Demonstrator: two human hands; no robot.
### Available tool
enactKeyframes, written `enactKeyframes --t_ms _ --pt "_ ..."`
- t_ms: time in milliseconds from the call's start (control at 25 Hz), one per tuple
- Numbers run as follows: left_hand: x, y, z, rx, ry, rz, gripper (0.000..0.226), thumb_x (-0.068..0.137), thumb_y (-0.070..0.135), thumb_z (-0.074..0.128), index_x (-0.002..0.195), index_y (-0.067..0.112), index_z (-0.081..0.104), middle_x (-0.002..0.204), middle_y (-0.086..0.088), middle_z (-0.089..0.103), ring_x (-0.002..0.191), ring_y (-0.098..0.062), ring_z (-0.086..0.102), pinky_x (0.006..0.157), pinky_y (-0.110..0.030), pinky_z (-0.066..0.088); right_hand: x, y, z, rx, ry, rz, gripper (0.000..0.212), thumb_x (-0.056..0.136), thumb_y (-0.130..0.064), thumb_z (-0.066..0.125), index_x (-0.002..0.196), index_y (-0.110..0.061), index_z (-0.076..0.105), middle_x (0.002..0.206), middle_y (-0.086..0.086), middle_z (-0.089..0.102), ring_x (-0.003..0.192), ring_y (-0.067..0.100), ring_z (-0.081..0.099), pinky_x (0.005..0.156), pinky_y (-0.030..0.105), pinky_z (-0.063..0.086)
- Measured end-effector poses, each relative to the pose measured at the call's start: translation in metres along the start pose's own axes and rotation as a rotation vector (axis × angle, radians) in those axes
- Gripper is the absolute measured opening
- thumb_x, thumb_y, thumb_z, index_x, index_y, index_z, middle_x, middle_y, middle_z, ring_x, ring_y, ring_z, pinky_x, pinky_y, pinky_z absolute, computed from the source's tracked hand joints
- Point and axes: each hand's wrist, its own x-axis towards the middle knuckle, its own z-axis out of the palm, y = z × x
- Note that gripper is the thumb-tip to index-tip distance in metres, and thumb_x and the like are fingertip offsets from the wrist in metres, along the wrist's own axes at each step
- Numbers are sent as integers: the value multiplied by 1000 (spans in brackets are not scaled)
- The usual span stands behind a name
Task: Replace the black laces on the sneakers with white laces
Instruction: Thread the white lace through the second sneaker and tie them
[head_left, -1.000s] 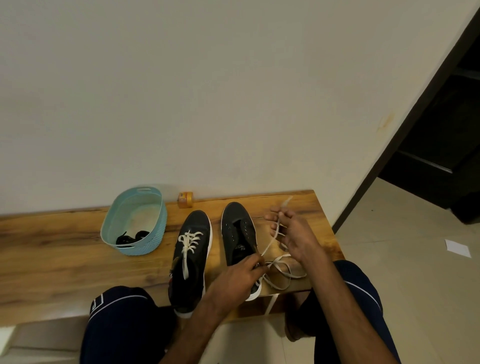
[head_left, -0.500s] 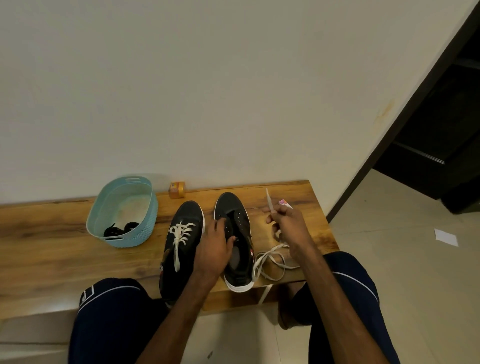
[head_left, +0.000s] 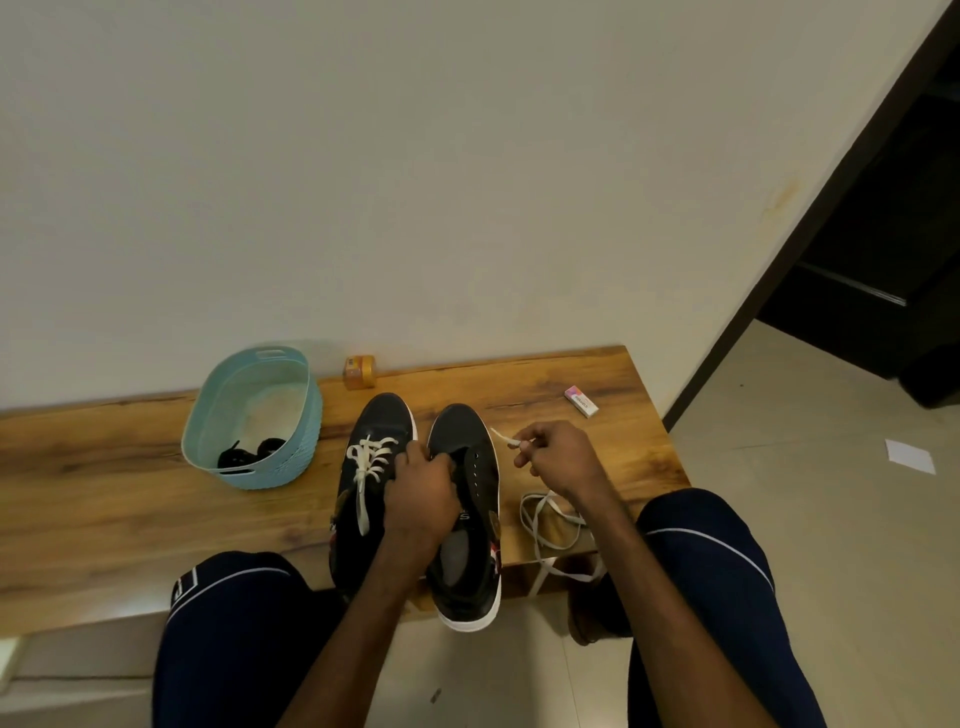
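Two black sneakers stand side by side on the wooden bench (head_left: 104, 499). The left sneaker (head_left: 382, 421) carries a white lace in its eyelets. The right sneaker (head_left: 470, 441) has bare eyelets and no lace. My left hand (head_left: 421, 493) grips the right sneaker at its tongue and left eyelet edge. My right hand (head_left: 558, 457) pinches the tip of a loose white lace (head_left: 543, 525) just right of that sneaker. The rest of the lace lies coiled on the bench and hangs over its front edge. Black laces (head_left: 249, 451) lie in the light blue basket (head_left: 291, 457).
A small orange box (head_left: 359, 372) stands against the wall behind the sneakers. A small white and pink packet (head_left: 581, 400) lies on the bench's back right part. My knees are under the bench's front edge. Tiled floor and a dark doorway are to the right.
My left hand went from the sneaker's heel up to its tongue and now grips it. My right hand lowered the lace tip toward the eyelets. The packet on the bench has come into sight.
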Motion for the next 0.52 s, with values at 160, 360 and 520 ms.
enactKeyframes --t_ms 160,360,520 --pt "20 9 2 -149 5 26 33 99 22 53 130 21 62 147 -6 37 136 -25 31 103 -39 44 3 14 24 -27 -18 26 10 92 -21 65 94 -22 75 87 -12 67 87 5 61 81 31 53" --pt "30 5 13 -246 73 -17 27 93 27 63 119 24 70 143 -3 42 131 -25 34 103 -40 44 9 19 40 29 74 21 7 92 -26 69 88 -21 71 85 -9 72 80 3 64 73 27 52" --pt "34 5 17 -272 86 -42 24 92 27 66 115 27 70 142 0 43 130 -23 34 101 -42 45 11 14 50 123 127 -2 13 93 -17 67 83 -25 65 76 -11 71 69 -3 66 62 14 49"
